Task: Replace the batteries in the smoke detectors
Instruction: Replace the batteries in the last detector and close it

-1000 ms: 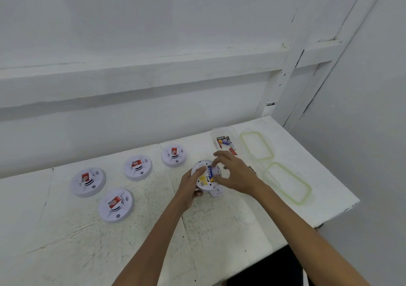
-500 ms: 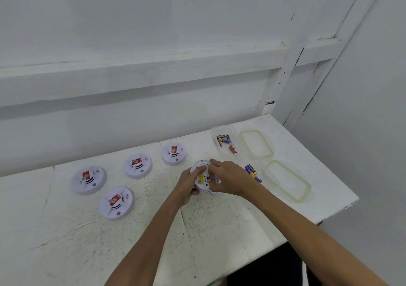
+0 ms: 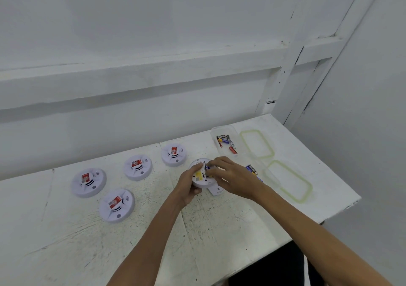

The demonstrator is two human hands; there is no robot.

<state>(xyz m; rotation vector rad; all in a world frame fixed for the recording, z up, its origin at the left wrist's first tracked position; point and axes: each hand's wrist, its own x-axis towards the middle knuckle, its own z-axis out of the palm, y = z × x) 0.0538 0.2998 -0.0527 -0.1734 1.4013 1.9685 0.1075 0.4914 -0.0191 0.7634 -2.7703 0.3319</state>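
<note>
A white smoke detector (image 3: 200,176) lies upside down near the middle of the table, its back with a yellow label facing up. My left hand (image 3: 188,187) grips its left rim. My right hand (image 3: 228,177) pinches a blue battery (image 3: 207,166) at the detector's open battery bay. A small white cover (image 3: 216,191) lies just below the detector, partly under my right hand. Several other detectors with red stickers sit to the left, the nearest (image 3: 174,154) beside the held one.
A clear container (image 3: 226,142) with several batteries stands at the back right. A second clear container (image 3: 269,177) holds batteries (image 3: 251,169) behind my right hand. Two green-rimmed lids (image 3: 256,144) (image 3: 290,180) lie near the table's right edge. A wall corner is close on the right.
My right hand has drawn in over the detector and now holds a blue battery at the bay. The left hand keeps its hold on the rim.
</note>
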